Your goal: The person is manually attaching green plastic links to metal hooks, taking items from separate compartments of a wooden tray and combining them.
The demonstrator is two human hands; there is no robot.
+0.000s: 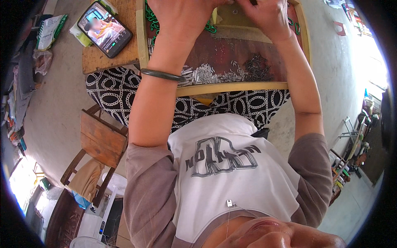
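In the head view, my only one, I see two bare hands over a shallow tray (235, 87). The left hand (180, 15) and right hand (265, 16) are cut off by the upper edge; I can't make out whether either grips anything. Between them lies one small ring-like piece (235, 12).

The tray sits over the thighs, probably to keep everything within easy reach, and its raised yellow rim should stop small pieces rolling off. Along its near side I count three heaps, running almost together: two of silver pieces (204, 74), one of dark pieces (257, 68). They look grouped by kind; single pieces are too many to count. Green clips (211, 28) lie beside the left hand, more bunch at the tray's left, and about two sit at its right; overlap prevents a total.

One phone (105, 29) lies angled on a wooden table (111, 61), lit screen up, presumably for glancing at. I count one dark bracelet (163, 75) on the left forearm and one wooden chair (101, 140).
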